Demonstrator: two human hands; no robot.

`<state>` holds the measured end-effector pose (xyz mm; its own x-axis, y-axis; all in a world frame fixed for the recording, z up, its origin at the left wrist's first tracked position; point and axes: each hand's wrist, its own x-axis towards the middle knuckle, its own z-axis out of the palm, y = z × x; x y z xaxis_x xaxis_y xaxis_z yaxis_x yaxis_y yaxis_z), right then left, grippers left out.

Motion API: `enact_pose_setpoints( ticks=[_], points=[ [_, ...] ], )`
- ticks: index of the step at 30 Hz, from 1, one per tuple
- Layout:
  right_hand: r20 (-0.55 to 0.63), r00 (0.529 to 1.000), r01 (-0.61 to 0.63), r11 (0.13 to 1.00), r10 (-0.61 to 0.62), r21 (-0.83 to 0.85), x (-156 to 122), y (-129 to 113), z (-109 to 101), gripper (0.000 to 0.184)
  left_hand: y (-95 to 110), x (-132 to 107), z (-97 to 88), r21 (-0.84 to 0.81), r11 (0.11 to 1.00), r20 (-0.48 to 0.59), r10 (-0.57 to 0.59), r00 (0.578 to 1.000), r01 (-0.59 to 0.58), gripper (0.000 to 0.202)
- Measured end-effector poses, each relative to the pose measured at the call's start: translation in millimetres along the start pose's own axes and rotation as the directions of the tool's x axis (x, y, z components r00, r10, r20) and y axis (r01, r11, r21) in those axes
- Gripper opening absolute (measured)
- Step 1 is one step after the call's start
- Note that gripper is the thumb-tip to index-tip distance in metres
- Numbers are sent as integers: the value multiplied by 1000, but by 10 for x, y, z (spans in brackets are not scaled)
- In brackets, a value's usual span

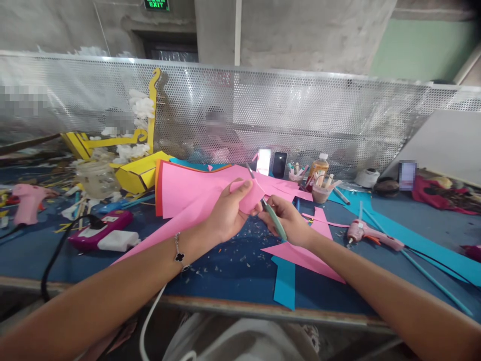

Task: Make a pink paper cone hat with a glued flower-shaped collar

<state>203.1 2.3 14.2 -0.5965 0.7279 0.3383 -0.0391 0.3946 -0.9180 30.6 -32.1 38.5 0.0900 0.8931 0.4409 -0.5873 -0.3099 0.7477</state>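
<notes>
My left hand [227, 213] pinches a small pink paper piece [251, 194], its thumb across the front and its fingers behind. In my right hand [289, 219] is a pair of scissors [276, 220] with green handles. The blades point up and away from me and meet the edge of the small pink piece; how far apart they are cannot be made out. Below and beyond my left hand spreads a large pink paper sheet [191, 193]. Pink offcuts [306, 258] and a blue paper strip [284, 286] lie under and in front of my right hand.
Left stand a purple power strip [101, 230], a pink glue gun [28, 203] and yellow cut shapes [137, 175]. At right, another glue gun [361, 230] trails a cord. Phones [279, 164], a bottle [320, 168] and a cup [322, 190] line the perforated screen [293, 110].
</notes>
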Motion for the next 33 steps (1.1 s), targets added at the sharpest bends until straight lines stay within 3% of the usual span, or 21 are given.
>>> enact_pose_setpoints(
  ticks=[5, 9, 12, 18, 22, 28, 31, 33],
  points=[
    [-42, 999, 17, 1000, -16, 25, 24, -9, -70, 50, -34, 27, -12, -11, 1000, -49, -14, 999, 14, 24],
    [-123, 990, 77, 997, -75, 18, 0, -135, -202, 50, -41, 88, -67, 30, 996, -130, 81, 988, -78, 14],
    [-176, 975, 126, 990, -134, -55, -19, -200, -281, 46, -43, 124, -102, 81, 991, -162, 121, 979, -110, 19],
    [-182, 965, 171, 978, -191, -116, 24, -122, -265, 41, -73, 70, -98, 115, 993, -206, 13, 979, 11, 34],
    [-180, 962, 169, 964, -207, -204, 51, -51, -211, 40, -103, 7, -91, 176, 981, -117, -55, 992, 75, 33],
    [-203, 945, 207, 950, -256, -232, 17, -89, -214, 38, -142, -25, -76, 431, 894, -8, -131, 991, 121, 20],
    [-200, 934, 243, 936, -296, -253, 4, -121, -227, 37, -117, -25, -76, 352, 913, -52, -200, 978, 205, 28],
    [-197, 914, 288, 908, -355, -304, -1, -132, -244, 33, -95, -16, -103, 266, 904, -95, -322, 942, 335, 40]
  ],
)
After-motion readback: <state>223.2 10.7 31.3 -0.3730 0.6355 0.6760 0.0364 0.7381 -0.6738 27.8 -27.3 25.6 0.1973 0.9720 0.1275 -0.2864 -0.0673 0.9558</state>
